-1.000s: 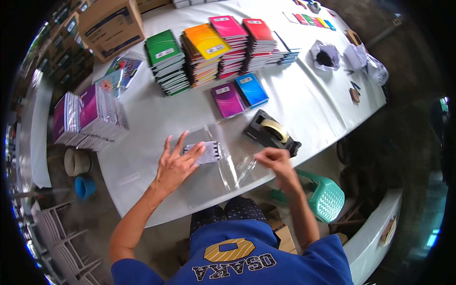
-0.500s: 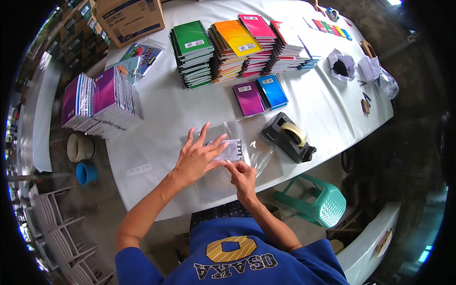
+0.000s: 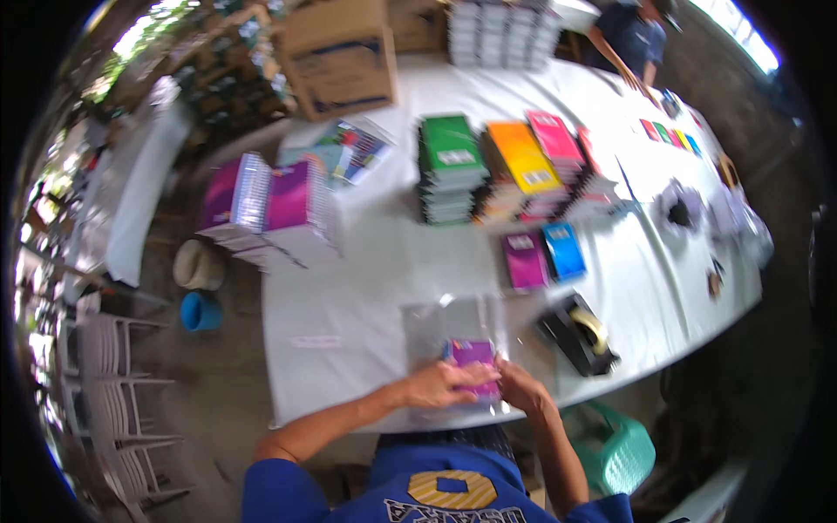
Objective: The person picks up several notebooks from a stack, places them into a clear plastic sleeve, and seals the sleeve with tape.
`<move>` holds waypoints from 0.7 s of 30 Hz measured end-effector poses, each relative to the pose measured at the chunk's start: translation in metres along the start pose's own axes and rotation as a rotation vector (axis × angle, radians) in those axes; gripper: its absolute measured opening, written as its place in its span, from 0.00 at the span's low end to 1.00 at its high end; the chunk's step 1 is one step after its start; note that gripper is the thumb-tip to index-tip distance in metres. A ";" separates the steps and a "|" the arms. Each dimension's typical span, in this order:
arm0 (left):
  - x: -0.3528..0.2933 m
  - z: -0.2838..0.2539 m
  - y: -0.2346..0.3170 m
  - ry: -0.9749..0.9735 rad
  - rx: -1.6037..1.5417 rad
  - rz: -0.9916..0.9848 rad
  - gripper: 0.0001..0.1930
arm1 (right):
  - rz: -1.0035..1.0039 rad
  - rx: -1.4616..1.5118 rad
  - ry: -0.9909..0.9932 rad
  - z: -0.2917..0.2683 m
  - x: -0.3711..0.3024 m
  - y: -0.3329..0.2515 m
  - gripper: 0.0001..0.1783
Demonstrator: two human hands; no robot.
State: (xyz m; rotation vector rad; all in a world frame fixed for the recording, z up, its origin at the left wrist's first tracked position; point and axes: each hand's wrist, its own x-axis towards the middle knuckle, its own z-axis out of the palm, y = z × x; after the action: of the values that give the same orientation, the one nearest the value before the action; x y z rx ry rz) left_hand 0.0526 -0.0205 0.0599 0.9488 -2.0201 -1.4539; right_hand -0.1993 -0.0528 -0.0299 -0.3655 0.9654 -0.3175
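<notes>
your small purple notebook lies near the close edge of the white table, over a clear plastic sheet, which reaches beyond it on the left and far sides. your left hand is across the cover with fingers extended, resting rather than grasping; your right hand is at the right edge, fingers bent, but with the blur i cannot tell whether they pinch the plastic. as i judge, the placing is done, the folding is partway at most, and the tape dispenser, on the right, stands untouched
</notes>
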 end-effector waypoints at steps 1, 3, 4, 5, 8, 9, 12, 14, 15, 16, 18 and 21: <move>-0.003 -0.002 -0.001 0.044 -0.191 -0.015 0.26 | -0.095 -0.192 0.031 0.000 0.007 0.003 0.44; -0.030 -0.032 0.010 0.311 0.059 0.012 0.26 | -0.068 -0.272 0.053 0.049 -0.003 -0.022 0.44; -0.034 -0.045 0.019 0.512 0.254 0.082 0.26 | -0.129 -0.297 0.027 0.067 -0.006 -0.033 0.44; -0.047 -0.064 0.025 0.680 0.305 0.016 0.26 | -0.142 -0.318 0.005 0.088 -0.009 -0.048 0.44; -0.102 -0.143 0.045 1.228 0.515 -0.031 0.26 | -0.342 -0.321 -0.095 0.173 -0.011 -0.097 0.44; -0.122 -0.177 0.039 1.377 0.675 -0.008 0.26 | -0.427 -0.338 -0.172 0.200 -0.005 -0.112 0.43; -0.154 -0.278 0.055 1.526 0.991 -0.280 0.30 | -0.655 -0.330 -0.346 0.282 0.027 -0.159 0.44; -0.196 -0.344 0.019 1.567 0.692 -0.324 0.30 | -0.721 -0.340 -0.385 0.337 0.056 -0.177 0.47; -0.210 -0.363 0.007 1.567 0.368 -0.352 0.31 | -0.744 -0.341 -0.415 0.357 0.071 -0.184 0.49; -0.209 -0.372 -0.002 1.558 0.353 -0.337 0.31 | -0.771 -0.427 -0.403 0.366 0.089 -0.193 0.44; -0.208 -0.382 -0.009 1.171 -0.347 -0.403 0.32 | -0.802 -0.521 -0.386 0.374 0.120 -0.199 0.40; -0.206 -0.377 -0.011 1.188 -0.501 -0.326 0.30 | -1.040 -0.916 -0.026 0.380 0.148 -0.189 0.41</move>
State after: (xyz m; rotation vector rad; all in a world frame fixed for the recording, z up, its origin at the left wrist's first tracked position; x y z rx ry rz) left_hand 0.4586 -0.0991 0.1754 1.4442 -0.6368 -1.0084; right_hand 0.1800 -0.2234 0.1409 -1.7220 0.7763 -0.7946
